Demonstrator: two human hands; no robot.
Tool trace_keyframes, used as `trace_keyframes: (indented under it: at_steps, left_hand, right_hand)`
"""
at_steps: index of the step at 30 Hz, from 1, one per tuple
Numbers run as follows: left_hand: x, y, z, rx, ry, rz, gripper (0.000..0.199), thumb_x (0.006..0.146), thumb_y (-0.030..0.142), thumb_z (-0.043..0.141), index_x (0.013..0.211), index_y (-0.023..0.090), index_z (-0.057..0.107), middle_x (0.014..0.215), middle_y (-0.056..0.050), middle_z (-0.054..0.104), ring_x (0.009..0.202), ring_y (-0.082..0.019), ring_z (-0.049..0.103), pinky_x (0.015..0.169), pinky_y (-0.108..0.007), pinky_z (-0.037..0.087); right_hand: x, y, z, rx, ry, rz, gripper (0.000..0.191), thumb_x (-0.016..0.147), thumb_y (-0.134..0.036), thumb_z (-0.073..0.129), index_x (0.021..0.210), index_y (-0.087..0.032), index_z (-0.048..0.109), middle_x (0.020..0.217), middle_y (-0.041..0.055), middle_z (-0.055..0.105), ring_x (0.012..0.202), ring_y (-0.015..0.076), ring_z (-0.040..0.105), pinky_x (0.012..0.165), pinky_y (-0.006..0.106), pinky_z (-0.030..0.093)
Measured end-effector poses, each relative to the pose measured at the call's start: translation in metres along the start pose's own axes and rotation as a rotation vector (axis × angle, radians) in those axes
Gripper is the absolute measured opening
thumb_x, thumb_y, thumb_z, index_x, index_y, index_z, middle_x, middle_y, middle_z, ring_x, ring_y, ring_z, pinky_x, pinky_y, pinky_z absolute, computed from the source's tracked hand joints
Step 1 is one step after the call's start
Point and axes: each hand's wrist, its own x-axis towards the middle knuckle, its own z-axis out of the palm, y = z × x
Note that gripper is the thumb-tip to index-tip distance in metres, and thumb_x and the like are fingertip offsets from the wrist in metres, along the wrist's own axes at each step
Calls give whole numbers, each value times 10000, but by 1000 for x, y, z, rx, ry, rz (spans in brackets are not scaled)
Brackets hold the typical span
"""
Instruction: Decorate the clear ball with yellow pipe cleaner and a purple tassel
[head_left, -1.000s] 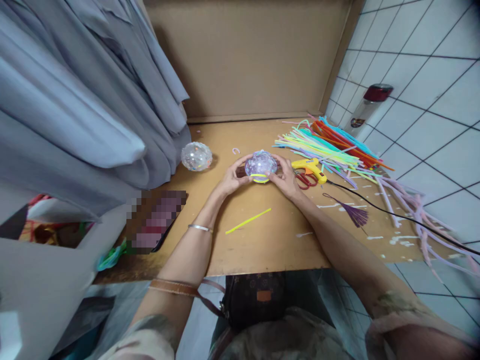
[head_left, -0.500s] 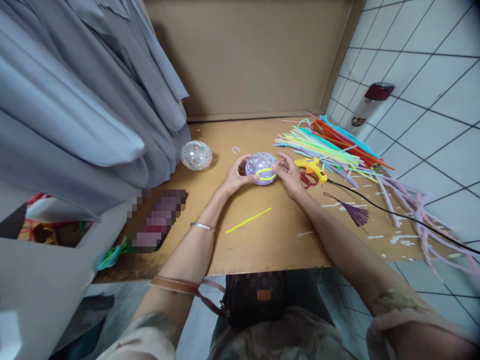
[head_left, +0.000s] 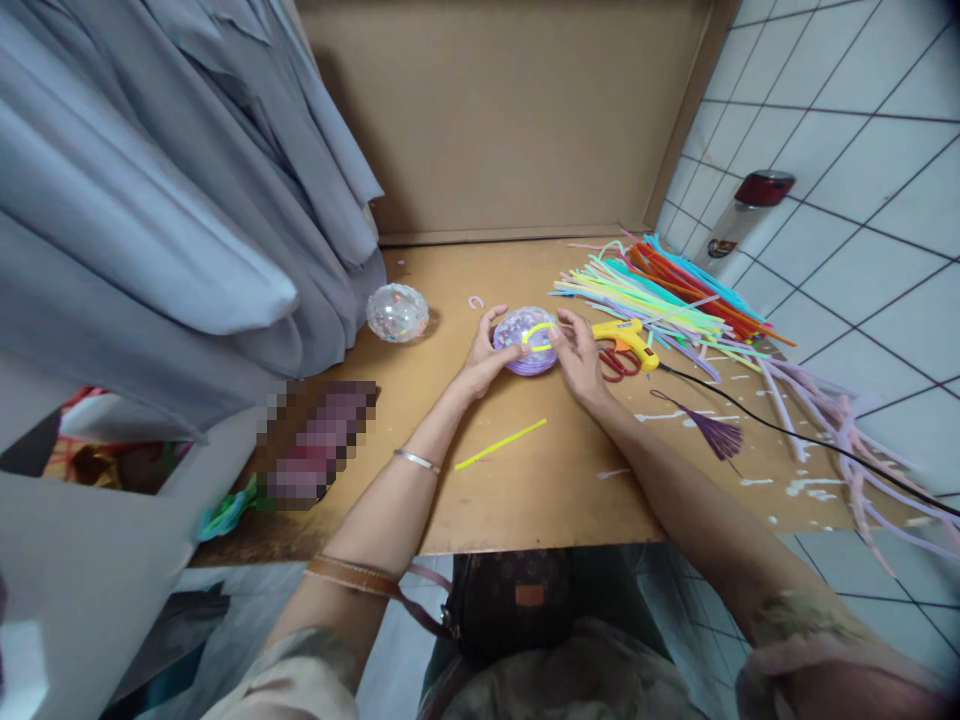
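Between my hands is a round clear ball (head_left: 517, 330) with purple decoration around it. My left hand (head_left: 485, 358) grips its left side, thumb across the front. My right hand (head_left: 579, 358) holds the right side, with fingertips against a curved yellow strip (head_left: 537, 335) on the ball's face. Whether that strip is glued down I cannot tell. In front of the ball lies a straight yellow pipe cleaner (head_left: 501, 444). A second clear ball (head_left: 398, 312) rests to the left. Just right of my right hand are a yellow glue gun (head_left: 634, 342) and red-handled scissors (head_left: 619, 363).
A pile of coloured pipe cleaners (head_left: 660, 290) covers the back right of the table (head_left: 517, 510). A purple tassel (head_left: 714, 432) lies near the black cord (head_left: 750, 402). A bottle (head_left: 742, 215) stands by the tiled wall. Grey cloth (head_left: 225, 220) hangs at left, above a blurred-out object (head_left: 319, 445).
The ball has been tipped, so more purple shows along its lower edge and the yellow strip sits higher on it. Both hands stay on it. The view has shifted slightly.
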Motion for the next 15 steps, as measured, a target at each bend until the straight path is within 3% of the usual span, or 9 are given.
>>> trace_keyframes:
  at_steps: [2, 5, 10, 15]
  left_hand:
    - [0, 0, 2, -28, 54, -10, 1044, 489, 517, 983, 1369, 261, 482, 1220, -64, 635, 1141, -266, 642, 1069, -426, 514]
    - [-1, 2, 4, -37, 123, -25, 940, 561, 493, 961, 1357, 272, 512, 1258, -64, 632, 1149, -257, 648, 1065, -425, 528]
    - [-5, 3, 9, 51, 141, -9, 847, 623, 529, 919, 1330, 268, 530, 1250, -64, 641, 1141, -256, 653, 1056, -419, 530]
    - [-5, 2, 9, 204, 70, 22, 854, 648, 613, 891, 1335, 255, 533, 1285, -82, 654, 1167, -276, 655, 1089, -438, 505]
  right_hand:
    - [-6, -13, -1, -160, -31, -171, 611, 968, -634, 504, 1442, -251, 534, 1407, 156, 584, 1377, 341, 550, 1169, 578, 459]
    - [-15, -29, 2, -345, -115, -291, 770, 876, -588, 682, 1535, -269, 444, 1568, 173, 436, 1475, 404, 441, 1185, 640, 419]
    - [-23, -32, 11, -448, -183, -345, 830, 820, -365, 792, 1555, -291, 415, 1678, 145, 291, 1548, 405, 337, 1225, 624, 383]
    - [-20, -28, 8, -382, -126, -339, 731, 797, -255, 768, 1475, -262, 493, 1595, 159, 385, 1469, 383, 435, 1205, 588, 424]
